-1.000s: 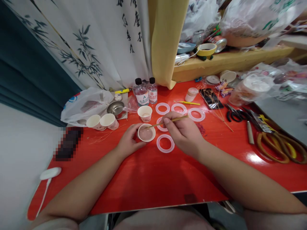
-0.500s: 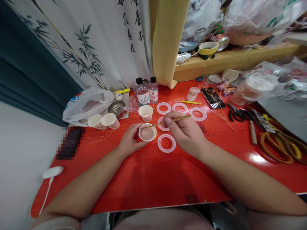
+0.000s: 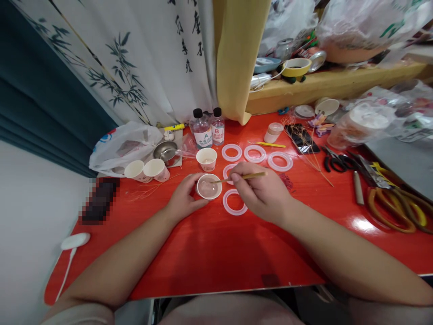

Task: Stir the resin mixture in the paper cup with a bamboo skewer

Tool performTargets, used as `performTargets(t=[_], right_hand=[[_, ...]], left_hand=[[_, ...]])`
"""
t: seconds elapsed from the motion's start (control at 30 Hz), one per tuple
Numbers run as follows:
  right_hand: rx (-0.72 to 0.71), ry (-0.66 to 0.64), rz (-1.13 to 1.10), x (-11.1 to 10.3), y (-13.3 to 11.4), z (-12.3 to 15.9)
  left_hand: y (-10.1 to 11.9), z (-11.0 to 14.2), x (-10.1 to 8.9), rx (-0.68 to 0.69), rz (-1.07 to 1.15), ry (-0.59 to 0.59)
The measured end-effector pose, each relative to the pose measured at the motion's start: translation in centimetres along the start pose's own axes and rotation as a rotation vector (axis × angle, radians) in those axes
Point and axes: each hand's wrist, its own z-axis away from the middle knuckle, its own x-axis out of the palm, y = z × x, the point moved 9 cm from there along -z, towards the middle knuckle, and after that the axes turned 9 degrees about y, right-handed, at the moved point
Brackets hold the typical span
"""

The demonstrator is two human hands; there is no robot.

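Observation:
My left hand (image 3: 185, 197) is wrapped round the side of a small paper cup (image 3: 207, 194) with clear, faintly pinkish liquid in it. Between the thumb and fingers of my right hand (image 3: 260, 192) is a thin wooden stick (image 3: 251, 175), its far end dipping into that cup. Close to my right hand lie several pale pink ring moulds (image 3: 230, 212), one partly covered by the fingers. Another paper cup (image 3: 206, 160) stands just behind the held one. Behind it are a bottle marked A (image 3: 203, 135) and a bottle marked B (image 3: 218, 131), both with black caps.
On the red table (image 3: 199, 262), two paper cups (image 3: 155, 170), a metal bowl (image 3: 165, 152) and a plastic bag (image 3: 123, 146) sit at left. Yellow tweezers (image 3: 270, 145), a small jar (image 3: 273, 132), a phone (image 3: 301, 138), scissors (image 3: 338, 161) and large orange-handled shears (image 3: 392, 210) lie right.
My right hand has lowered the stick's rear end slightly, and its tip has shifted right within the cup. My left hand keeps its hold on the cup. The view has shifted slightly.

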Motion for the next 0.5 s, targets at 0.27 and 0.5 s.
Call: performTargets(t=[0.27,0.5], right_hand=[[0.241,0.153,-0.322,-0.7,2.8,-0.2],[0.439,0.052,-0.438,2.0,6.5,-0.4]], left_hand=[[0.5,0.0,-0.2,-0.015,0.019,0.045],[0.6,-0.2,-0.4,-0.065,-0.013,0.08]])
